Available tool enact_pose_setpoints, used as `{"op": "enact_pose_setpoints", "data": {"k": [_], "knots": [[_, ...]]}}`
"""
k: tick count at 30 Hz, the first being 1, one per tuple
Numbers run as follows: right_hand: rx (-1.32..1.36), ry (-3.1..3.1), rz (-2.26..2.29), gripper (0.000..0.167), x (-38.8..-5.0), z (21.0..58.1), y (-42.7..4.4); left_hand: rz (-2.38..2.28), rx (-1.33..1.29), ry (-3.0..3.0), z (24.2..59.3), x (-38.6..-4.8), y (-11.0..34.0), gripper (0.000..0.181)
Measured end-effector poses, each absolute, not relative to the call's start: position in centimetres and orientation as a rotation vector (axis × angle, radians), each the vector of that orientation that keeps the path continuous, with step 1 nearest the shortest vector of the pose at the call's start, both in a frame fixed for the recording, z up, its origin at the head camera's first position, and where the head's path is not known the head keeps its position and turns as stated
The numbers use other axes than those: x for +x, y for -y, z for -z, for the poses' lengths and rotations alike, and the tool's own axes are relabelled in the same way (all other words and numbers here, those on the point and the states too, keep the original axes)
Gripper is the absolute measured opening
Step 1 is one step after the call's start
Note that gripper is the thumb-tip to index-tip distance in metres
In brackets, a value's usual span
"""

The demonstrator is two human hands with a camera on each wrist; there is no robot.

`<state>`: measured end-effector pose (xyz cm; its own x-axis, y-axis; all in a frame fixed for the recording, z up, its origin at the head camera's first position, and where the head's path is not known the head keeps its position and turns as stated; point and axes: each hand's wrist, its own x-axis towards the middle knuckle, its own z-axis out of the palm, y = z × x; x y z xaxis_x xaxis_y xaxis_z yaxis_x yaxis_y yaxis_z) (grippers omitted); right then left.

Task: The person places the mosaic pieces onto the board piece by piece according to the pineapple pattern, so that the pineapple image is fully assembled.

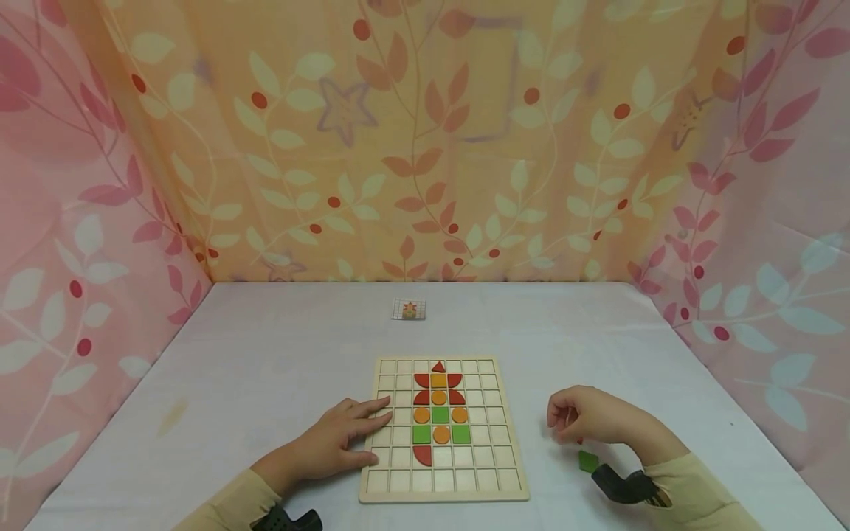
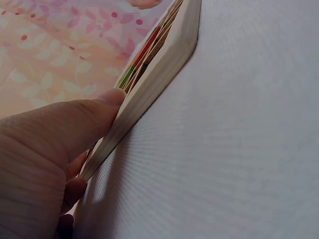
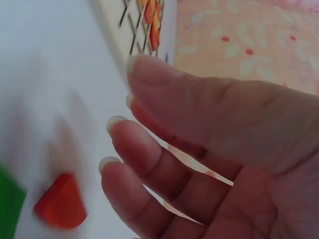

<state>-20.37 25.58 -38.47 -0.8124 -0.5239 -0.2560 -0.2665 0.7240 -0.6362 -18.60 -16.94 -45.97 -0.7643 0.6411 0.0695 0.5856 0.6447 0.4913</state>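
Observation:
A wooden grid board (image 1: pixel 491 457) lies on the table, bearing a pattern of red, orange and green pieces. A red quarter-circle piece (image 1: pixel 423 455) sits lowest in that pattern. My left hand (image 1: pixel 339 435) rests on the board's left edge, fingers spread, with the thumb (image 2: pixel 107 102) against the rim. To the right of the board, my right hand (image 1: pixel 594 419) hovers with fingers loosely bent and nothing between them. Below it on the cloth lie a loose red quarter-circle piece (image 3: pixel 61 204), mostly hidden in the head view, and a green diamond piece (image 1: pixel 588 462).
A small card (image 1: pixel 409 309) with a printed grid and coloured figure lies behind the board. White cloth (image 1: pixel 265 354) covers the table. Patterned curtains (image 1: pixel 425 147) enclose the back and both sides. Black wrist bands (image 1: pixel 620 485) sit by the sleeves.

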Motion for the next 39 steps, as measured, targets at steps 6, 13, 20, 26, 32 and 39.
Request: {"op": "enact_pose_setpoints", "data": {"k": [6, 13, 20, 26, 32, 39], "knots": [[-0.578, -2.514, 0.807, 0.021, -19.7, 39.4, -27.7, -0.761, 1.013, -2.746, 45.9, -18.5, 16.9, 0.065], [-0.596, -2.526, 0.724, 0.03, -19.2, 40.0, -29.2, -0.756, 1.01, -2.74, 45.9, -18.6, 16.9, 0.066], [-0.649, -2.566, 0.691, 0.03, -18.8, 40.3, -29.0, -0.758, 1.014, -2.742, 45.9, -18.6, 16.9, 0.065], [-0.621, -2.585, 0.656, 0.029, -18.7, 40.0, -28.3, -0.765, 1.029, -2.745, 45.9, -18.6, 16.9, 0.065], [-0.676, -2.6, 0.636, 0.027, -19.0, 39.7, -27.6, -0.745, 1.052, -2.765, 45.9, -18.6, 16.9, 0.065], [-0.609, -2.624, 0.689, 0.022, -20.0, 39.2, -26.6, -0.757, 1.038, -2.751, 46.2, -18.7, 17.0, 0.066]]}}
